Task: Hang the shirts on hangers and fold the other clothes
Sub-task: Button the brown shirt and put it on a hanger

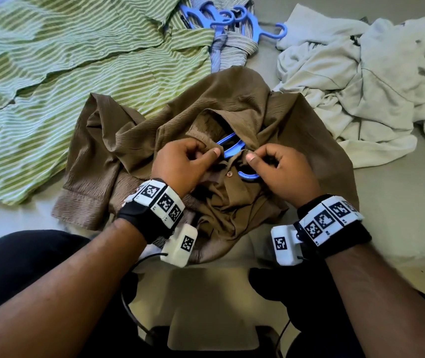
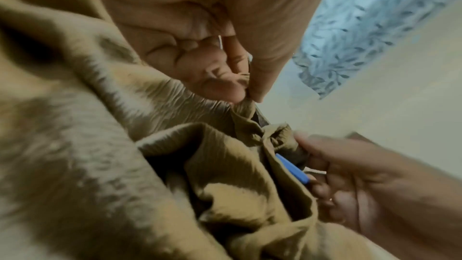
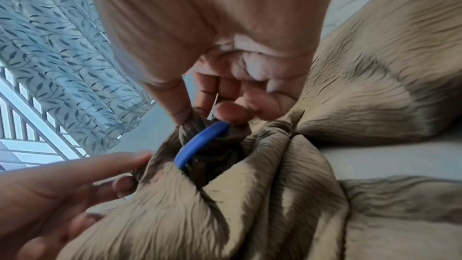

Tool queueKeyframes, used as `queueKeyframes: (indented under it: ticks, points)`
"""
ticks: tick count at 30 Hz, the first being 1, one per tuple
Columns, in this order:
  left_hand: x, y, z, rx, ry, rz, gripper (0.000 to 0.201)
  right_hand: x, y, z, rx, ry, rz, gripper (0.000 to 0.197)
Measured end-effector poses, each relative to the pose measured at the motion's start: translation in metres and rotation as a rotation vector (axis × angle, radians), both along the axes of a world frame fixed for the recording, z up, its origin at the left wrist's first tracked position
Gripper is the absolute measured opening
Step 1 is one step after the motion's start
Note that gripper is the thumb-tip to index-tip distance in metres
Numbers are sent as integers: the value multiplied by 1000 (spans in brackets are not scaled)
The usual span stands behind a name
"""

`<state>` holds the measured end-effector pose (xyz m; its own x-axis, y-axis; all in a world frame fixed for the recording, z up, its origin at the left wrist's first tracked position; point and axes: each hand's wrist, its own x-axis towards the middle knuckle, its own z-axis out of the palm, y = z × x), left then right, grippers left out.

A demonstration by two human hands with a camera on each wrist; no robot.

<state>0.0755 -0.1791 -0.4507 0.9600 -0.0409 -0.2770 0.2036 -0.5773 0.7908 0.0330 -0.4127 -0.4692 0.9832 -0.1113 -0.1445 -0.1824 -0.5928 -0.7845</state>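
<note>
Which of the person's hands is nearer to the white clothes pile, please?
The right hand. It pinches the brown shirt collar on the side toward the white pile; the left hand pinches the collar's other side, farther from it.

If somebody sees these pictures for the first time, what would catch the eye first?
First, the two hands, left hand and right hand, pinching the neck of a crumpled brown shirt in the middle, with a blue hanger showing inside it. Then the big green striped shirt spread at far left, and the pale pile at right.
</note>
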Motion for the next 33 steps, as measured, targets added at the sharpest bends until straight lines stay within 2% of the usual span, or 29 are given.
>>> queueKeyframes:
  ticks: [3,6,8,10,15,17,19,22,26,28,31,33]
  points:
    - [-1,2,1,98,-138,-56,25,0,1,3,-44,4,77,14]
    - [-4,-1,1,-46,-96,-34,13,-1,2,8,-113,-99,173,11]
    - [-5,-3,-1,-92,-119,-76,15,-1,3,10,-122,-163,211,13]
    - [-5,-3,-1,-70,-158,-164,19,-1,3,10,-137,-222,268,15]
    - [-8,-3,-9,185,-334,-508,33,-3,2,10,-256,-383,433,16]
    - [-11,-6,-10,185,-376,-579,35,-4,3,9,-272,-413,447,17]
    - [-14,-9,-7,106,-326,-544,34,-4,3,8,-271,-442,437,17]
    - [-12,-13,-3,-59,-70,-354,37,-5,2,8,-272,-458,420,16]
    - [-8,-15,-7,-255,116,-168,16,-5,2,7,-264,-471,379,13]
    - [-9,-14,-9,-325,147,-157,7,-5,3,6,-273,-475,380,12]
    - [-9,-12,-12,-387,159,-145,15,-6,3,6,-270,-465,374,12]
    - [-7,-14,-15,-352,144,-104,17,-8,3,6,-267,-457,370,12]
